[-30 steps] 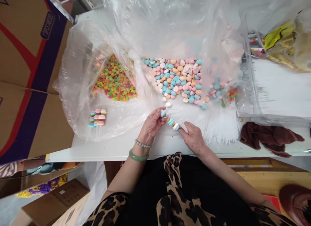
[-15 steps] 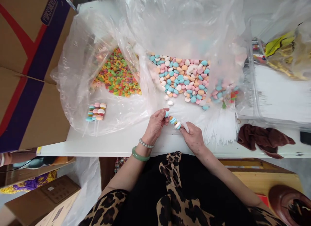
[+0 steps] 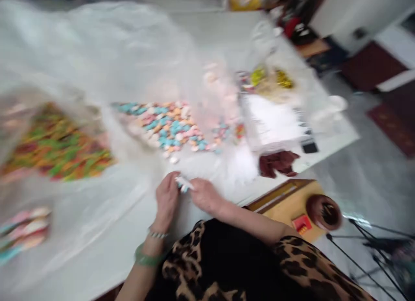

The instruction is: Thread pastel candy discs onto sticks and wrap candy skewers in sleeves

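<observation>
Both hands meet on one candy skewer (image 3: pixel 184 188), small and smeared by the blur, with blue and white pieces showing. My left hand (image 3: pixel 167 197) is closed at its left end. My right hand (image 3: pixel 205 196) grips its right end, where a white strip sticks out. Just beyond my hands lies a loose white candy (image 3: pixel 174 160), near the heap of pastel candies (image 3: pixel 175 126) on clear plastic. Ring-shaped gummies (image 3: pixel 61 145) in green, orange and red are heaped to the left. Several filled candy skewers (image 3: pixel 26 232) lie side by side at the left edge.
White sticks (image 3: pixel 241 165) lie right of my hands, beside a brown cloth (image 3: pixel 278 163) and a clear container (image 3: pixel 275 124) with white contents. Plastic sheeting (image 3: pixel 106 46) covers the table's back. Right of me, a wooden stool (image 3: pixel 285 214) bears a brown pot (image 3: pixel 324 211).
The view has swung to the right and blurred, bringing the table's right end and the floor into sight. Both hands still hold the candy skewer and are closer together.
</observation>
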Motion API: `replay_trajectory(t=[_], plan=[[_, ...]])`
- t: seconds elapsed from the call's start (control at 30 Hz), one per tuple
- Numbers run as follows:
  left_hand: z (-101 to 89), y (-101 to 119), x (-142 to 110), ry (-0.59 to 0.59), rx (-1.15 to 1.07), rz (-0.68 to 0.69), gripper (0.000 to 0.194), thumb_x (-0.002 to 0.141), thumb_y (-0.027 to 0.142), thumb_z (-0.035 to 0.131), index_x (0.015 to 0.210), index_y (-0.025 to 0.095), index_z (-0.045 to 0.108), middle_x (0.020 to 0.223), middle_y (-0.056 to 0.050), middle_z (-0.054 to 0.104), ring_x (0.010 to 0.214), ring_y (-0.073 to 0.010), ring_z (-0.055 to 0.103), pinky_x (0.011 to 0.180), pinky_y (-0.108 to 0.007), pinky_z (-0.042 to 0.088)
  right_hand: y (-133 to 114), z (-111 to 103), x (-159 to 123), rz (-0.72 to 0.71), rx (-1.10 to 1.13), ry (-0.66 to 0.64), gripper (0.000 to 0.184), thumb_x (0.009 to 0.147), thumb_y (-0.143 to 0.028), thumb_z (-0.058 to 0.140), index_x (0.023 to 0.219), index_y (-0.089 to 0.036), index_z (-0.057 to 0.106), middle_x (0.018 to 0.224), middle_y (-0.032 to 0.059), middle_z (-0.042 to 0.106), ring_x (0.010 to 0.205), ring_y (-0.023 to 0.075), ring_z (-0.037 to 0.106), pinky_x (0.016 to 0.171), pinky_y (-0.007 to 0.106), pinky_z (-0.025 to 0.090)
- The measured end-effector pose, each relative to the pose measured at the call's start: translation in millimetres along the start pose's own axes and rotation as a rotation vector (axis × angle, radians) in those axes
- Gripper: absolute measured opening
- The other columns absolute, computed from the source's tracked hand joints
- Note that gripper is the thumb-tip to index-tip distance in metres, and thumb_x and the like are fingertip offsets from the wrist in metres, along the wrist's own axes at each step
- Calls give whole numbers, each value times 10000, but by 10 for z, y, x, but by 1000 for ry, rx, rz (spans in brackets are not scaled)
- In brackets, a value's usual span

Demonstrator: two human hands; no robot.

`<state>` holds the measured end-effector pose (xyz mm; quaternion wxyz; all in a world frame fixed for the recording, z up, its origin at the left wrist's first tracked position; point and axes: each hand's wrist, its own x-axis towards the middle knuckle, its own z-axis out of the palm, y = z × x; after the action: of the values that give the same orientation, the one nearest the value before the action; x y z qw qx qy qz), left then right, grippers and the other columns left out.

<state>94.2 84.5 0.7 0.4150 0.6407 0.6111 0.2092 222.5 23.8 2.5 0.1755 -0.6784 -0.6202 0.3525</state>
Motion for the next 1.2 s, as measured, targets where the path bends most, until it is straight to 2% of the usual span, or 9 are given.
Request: replay_trajectory(t=[0.07, 0.27, 0.5, 0.7, 0.8, 0.9, 0.97, 1.1, 1.2], plan=[[-25, -15, 86, -28, 125, -33, 356, 878, 434, 406, 974, 219, 674, 760, -13, 658, 729, -184, 582, 654, -273, 428, 19, -72, 44, 107, 24, -27, 181, 899, -243, 488, 857, -182, 654, 844, 34, 676, 783, 188, 601, 664, 254, 409], [12, -13, 128, -55, 129, -58, 391, 861, 491, 415, 1002, 230, 670, 635, 14, 627, 589, -191, 564, 567, -289, 439, 114, -307, -145, 148, 47, -40, 226, 916, -378, 509, 910, -225, 676, 875, 7, 696, 816, 188, 625, 658, 254, 396], [56, 84, 15, -22, 234, 97, 388, 900, 472, 375, 967, 235, 674, 787, -12, 675, 719, -188, 596, 655, -279, 436, 237, -121, -106, 176, 145, 81, 243, 914, -373, 493, 844, -191, 638, 844, 48, 688, 789, 196, 613, 630, 260, 369], [123, 150, 8, 12, 168, 93, 368, 899, 416, 375, 820, 204, 665, 691, -5, 624, 676, -163, 549, 653, -273, 406, 226, -26, 12, 193, 324, 165, 195, 859, -283, 534, 694, -181, 557, 662, 3, 582, 650, 145, 506, 592, 242, 324], [146, 101, 35, 22, -15, 69, 338, 865, 428, 443, 794, 185, 666, 688, -15, 608, 663, -152, 540, 609, -261, 410, 253, 13, 16, 182, 430, 172, 182, 801, -286, 543, 650, -192, 507, 609, -27, 509, 628, 134, 457, 587, 234, 318], [74, 46, 79, -96, -477, -107, 463, 844, 525, 495, 1127, 179, 619, 638, 13, 560, 526, -132, 530, 491, -252, 401, 277, 25, 3, 150, 443, 123, 151, 790, -300, 468, 677, -202, 489, 586, -39, 465, 593, 133, 435, 563, 234, 325], [-11, 32, 70, -152, -768, -176, 547, 812, 561, 547, 1198, 174, 567, 664, 12, 575, 523, -139, 567, 475, -257, 427, 265, 6, -38, 157, 527, 125, 151, 772, -327, 457, 682, -209, 484, 552, -51, 431, 537, 128, 414, 526, 234, 328], [-154, 25, -19, -217, -1004, -188, 442, 712, 494, 697, 944, 121, 642, 721, -31, 636, 566, -136, 598, 528, -271, 480, 157, -52, -144, 144, 685, 96, 183, 738, -389, 513, 697, -210, 516, 525, -65, 414, 461, 118, 382, 466, 240, 329], [-212, 22, -82, -94, -1029, -207, 365, 652, 425, 753, 823, 120, 648, 660, -13, 619, 514, -104, 549, 485, -244, 435, 38, -66, -163, 116, 668, 47, 205, 730, -405, 560, 721, -200, 554, 530, -60, 427, 459, 117, 385, 452, 241, 331]])
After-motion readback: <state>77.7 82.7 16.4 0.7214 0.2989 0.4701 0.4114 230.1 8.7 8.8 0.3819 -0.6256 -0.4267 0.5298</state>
